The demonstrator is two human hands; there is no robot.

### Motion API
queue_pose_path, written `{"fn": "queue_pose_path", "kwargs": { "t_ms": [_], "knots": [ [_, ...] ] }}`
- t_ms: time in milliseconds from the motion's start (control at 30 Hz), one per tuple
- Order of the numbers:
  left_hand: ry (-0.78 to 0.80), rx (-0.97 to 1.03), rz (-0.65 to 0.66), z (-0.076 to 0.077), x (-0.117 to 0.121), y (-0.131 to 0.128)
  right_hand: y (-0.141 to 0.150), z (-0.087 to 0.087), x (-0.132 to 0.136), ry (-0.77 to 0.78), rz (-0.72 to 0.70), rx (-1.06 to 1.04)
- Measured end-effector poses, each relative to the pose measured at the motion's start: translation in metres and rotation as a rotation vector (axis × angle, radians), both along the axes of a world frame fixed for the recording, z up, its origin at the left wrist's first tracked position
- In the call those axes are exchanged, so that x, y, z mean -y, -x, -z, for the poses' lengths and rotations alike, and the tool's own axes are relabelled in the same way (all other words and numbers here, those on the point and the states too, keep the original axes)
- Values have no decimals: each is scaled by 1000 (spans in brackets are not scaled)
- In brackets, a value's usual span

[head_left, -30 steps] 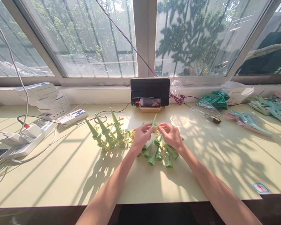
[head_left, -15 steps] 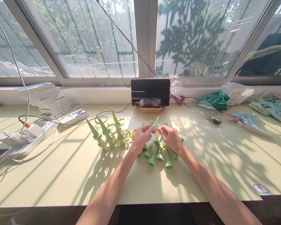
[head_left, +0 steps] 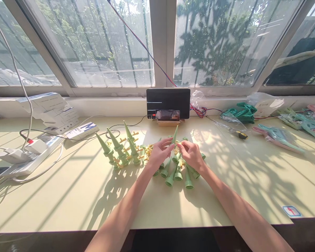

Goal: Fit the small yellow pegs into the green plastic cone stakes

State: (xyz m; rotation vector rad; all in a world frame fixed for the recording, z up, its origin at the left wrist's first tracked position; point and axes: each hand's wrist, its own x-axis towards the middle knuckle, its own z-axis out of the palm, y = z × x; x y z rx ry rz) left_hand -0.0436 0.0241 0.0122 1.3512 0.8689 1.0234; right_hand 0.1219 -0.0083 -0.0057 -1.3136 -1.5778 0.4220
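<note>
The green cone, pinched in the left hand well in from the front edge of the bench, has just been lifted a bit, so work seems unfinished, while what is pinched by the right hand can't be told.

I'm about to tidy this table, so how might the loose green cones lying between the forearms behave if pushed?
The loose green cones would probably roll in a curve, being round, tapered and on their sides. They look fairly stiff, since they hold straight shapes. They're likely light, as their wide open ends look hollow.
</note>
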Motion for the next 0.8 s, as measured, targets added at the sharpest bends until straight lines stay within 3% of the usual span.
{"fn": "queue_pose_path", "kwargs": {
  "t_ms": [133,467,800],
  "knots": [
    [-84,-33,-16,2,0,-1,2,-4,2,87,-7,-96],
    [-103,-52,-33,12,-4,-2,4,-9,1,313,-227,-563],
    [-103,-45,-27,10,-2,-3,0,-14,0,387,-306,-659]
  ]
}}
